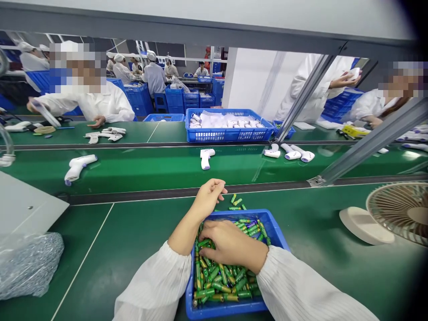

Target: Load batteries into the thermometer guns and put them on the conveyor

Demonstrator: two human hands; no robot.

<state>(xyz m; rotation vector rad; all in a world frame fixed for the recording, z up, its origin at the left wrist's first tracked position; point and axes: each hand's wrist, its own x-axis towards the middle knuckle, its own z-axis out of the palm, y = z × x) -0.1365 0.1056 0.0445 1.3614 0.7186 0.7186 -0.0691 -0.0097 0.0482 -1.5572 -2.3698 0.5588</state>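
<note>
A small blue tray full of green batteries sits on the green table in front of me. My right hand lies palm down in the tray, fingers curled into the batteries; whether it grips any is hidden. My left hand hovers at the tray's far rim, fingers loosely bent, and I see nothing in it. Several loose batteries lie on the table just beyond the rim. White handheld thermometers lie on the conveyor belt beyond.
A small desk fan stands at the right. A clear plastic bag and a grey panel sit at the left. A large blue basket of white parts stands across the belt. People in white coats work opposite.
</note>
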